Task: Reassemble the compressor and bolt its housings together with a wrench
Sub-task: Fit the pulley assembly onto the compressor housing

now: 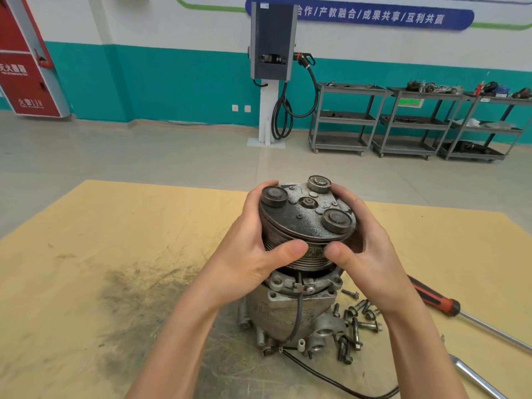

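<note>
Head view: left hand [253,249] and right hand [371,254] each grip the pulley end [305,220] of the upright compressor [288,309] on the surface [100,254]. Risk: body tips onto the loose bolts [357,323] if twisted unevenly. Pulley sits between both palms; wrench [478,378] lies apart.

workshop, parts carts [414,122], charging station [273,41]
</note>
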Motion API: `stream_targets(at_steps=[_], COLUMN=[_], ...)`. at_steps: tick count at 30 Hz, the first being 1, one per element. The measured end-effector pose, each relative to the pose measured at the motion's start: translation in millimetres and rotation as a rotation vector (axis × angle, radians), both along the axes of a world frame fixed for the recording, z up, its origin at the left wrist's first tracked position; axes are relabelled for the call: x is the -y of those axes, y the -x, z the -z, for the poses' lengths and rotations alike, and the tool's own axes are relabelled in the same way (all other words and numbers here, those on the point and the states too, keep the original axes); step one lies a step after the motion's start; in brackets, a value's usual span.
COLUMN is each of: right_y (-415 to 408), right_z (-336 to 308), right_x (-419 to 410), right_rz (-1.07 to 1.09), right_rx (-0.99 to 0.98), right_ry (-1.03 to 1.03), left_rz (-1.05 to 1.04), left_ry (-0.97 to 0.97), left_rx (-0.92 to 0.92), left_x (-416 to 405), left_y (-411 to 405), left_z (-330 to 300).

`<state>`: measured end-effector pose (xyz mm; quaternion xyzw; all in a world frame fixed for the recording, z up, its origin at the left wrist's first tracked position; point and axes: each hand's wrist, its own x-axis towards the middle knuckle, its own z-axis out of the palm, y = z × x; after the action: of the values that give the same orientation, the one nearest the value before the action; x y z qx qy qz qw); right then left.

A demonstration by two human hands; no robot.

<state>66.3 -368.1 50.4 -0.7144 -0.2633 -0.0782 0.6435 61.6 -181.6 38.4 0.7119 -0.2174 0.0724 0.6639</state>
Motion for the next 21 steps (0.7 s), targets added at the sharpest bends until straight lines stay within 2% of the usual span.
stream_targets(at_steps=[21], right_y=[-0.8], right_z=[3.6], right_x=[-2.1], right_rz=[-0.110], right_rx=[0.048], right_ry=[-0.008], left_rz=[-0.041], left_ry=[0.036], left_rx=[0.102], left_x=[1.1], left_y=[9.9], left_z=[6.7])
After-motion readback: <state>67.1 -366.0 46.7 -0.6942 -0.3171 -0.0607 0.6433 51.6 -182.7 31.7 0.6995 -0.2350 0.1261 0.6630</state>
